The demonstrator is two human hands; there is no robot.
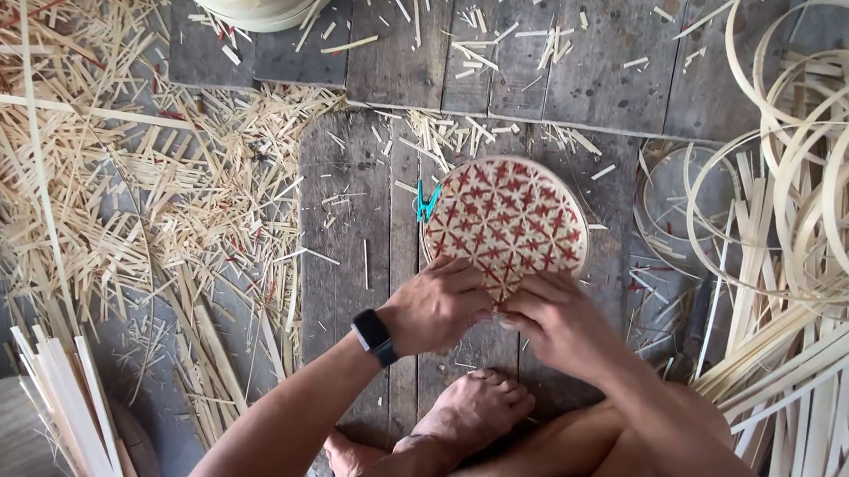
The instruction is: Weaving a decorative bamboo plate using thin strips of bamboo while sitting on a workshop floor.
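Flat, round woven disc [507,224], both hands gripping

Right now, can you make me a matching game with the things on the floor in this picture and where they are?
Things:
1. woven round tray
2. turquoise clip
3. bent bamboo hoops
4. black wristwatch

Places:
A. piled at the right side of the picture
B. on the wrist of the left hand
C. held at its near edge by both hands, left and right hand
D. on the left rim of the tray

Pairs: 1-C, 2-D, 3-A, 4-B
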